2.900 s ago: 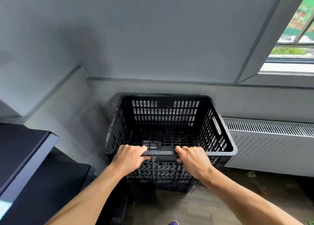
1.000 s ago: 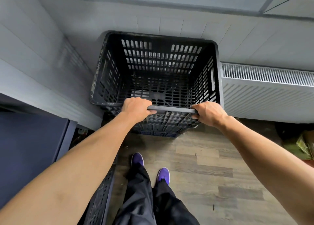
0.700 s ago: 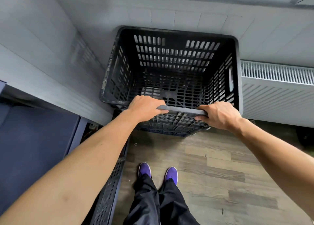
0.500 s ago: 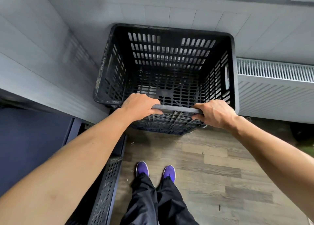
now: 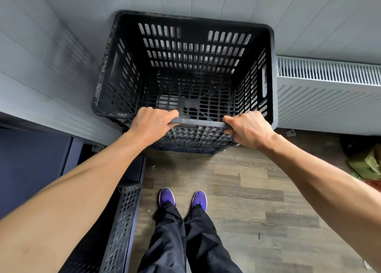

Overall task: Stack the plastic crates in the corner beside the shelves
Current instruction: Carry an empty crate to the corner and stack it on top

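A black slotted plastic crate point(image 5: 193, 52) sits in the corner against the grey walls, empty, on top of another crate whose blue edge point(image 5: 181, 149) shows just beneath it. My left hand point(image 5: 151, 124) grips the near rim left of centre. On the same rim, right of centre, my right hand point(image 5: 247, 128) is closed. Another black perforated crate point(image 5: 121, 221) stands at the lower left, half hidden by my left forearm.
A white radiator point(image 5: 329, 95) runs along the wall right of the crate. A dark blue shelf unit point(image 5: 31, 165) stands at the left. My purple shoes point(image 5: 182, 197) stand on the wood-look floor. Greenish clutter point(image 5: 367, 161) lies at the right edge.
The view has tilted down from the wall and window to the floor. Both hands have stayed on the crate's near rim; the right hand slid right along it. The crate sits close in the corner.
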`<state>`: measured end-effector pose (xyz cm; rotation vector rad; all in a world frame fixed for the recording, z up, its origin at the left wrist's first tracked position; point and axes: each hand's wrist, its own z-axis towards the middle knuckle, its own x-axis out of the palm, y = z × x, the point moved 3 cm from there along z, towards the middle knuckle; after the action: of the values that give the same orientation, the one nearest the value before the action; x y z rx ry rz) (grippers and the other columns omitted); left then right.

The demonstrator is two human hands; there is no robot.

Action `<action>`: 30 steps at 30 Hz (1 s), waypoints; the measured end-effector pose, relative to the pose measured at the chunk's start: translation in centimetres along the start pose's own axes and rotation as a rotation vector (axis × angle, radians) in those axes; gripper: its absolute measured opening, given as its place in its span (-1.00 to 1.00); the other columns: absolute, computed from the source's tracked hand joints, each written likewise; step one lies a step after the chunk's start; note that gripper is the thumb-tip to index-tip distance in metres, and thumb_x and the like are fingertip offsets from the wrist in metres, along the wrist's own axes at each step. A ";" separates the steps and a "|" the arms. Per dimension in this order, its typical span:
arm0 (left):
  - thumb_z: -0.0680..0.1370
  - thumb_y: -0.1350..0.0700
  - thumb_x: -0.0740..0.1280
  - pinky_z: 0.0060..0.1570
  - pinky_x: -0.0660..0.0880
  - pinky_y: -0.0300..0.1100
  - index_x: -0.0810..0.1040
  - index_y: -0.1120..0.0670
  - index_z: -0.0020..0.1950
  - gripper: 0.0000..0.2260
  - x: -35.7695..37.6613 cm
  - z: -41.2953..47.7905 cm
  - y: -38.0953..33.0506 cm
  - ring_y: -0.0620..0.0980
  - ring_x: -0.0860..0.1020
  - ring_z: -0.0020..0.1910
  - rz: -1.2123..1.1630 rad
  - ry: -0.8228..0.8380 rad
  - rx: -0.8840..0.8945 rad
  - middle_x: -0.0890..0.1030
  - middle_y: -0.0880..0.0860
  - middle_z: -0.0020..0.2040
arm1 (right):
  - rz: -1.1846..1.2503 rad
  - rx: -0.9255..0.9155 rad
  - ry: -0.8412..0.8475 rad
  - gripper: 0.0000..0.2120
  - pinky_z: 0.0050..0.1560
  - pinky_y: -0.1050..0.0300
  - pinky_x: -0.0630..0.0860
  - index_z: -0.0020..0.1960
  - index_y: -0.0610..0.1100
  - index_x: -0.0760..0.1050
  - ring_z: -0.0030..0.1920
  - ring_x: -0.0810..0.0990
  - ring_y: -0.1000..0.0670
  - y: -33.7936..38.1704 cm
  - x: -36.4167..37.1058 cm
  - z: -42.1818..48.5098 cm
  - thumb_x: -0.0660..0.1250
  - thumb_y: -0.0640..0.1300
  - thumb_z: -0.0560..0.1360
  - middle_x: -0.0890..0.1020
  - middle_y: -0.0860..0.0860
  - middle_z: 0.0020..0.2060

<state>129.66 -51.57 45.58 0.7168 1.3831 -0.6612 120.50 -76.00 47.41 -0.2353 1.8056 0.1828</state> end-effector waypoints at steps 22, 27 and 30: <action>0.59 -0.15 0.24 -0.40 0.30 -0.16 0.45 -0.03 -0.05 -0.79 -0.3 1.6 0.9 0.05 0.54 -0.36 -0.075 0.086 -0.006 0.56 -0.05 -0.32 | 0.057 -0.024 -0.079 -0.75 -0.37 0.10 0.39 -0.01 -0.08 0.35 -0.36 0.61 -0.14 -1.2 0.2 0.5 0.31 0.08 0.56 0.64 -0.01 -0.33; 0.61 -0.10 0.24 -0.41 0.32 -0.15 0.47 -0.02 0.00 -0.83 -0.2 1.3 -0.2 0.03 0.48 -0.40 -0.056 0.077 -0.032 0.55 -0.05 -0.33 | 0.077 -0.009 -0.081 -0.75 -0.36 0.07 0.47 -0.04 -0.11 0.37 -0.38 0.60 -0.13 -1.6 0.5 -0.4 0.28 0.07 0.57 0.62 0.00 -0.35; 0.60 -0.08 0.26 -0.41 0.31 -0.14 0.47 -0.01 -0.03 -0.84 -0.2 1.0 -0.3 0.02 0.42 -0.41 -0.065 0.048 -0.051 0.55 -0.04 -0.33 | 0.079 0.004 -0.065 -0.76 -0.36 0.08 0.45 -0.04 -0.10 0.35 -0.39 0.58 -0.13 -1.6 0.5 -0.3 0.27 0.07 0.58 0.61 -0.01 -0.37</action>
<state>130.02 -52.58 45.84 0.6532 1.4675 -0.6608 120.51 -77.69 47.01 -0.1538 1.7512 0.2398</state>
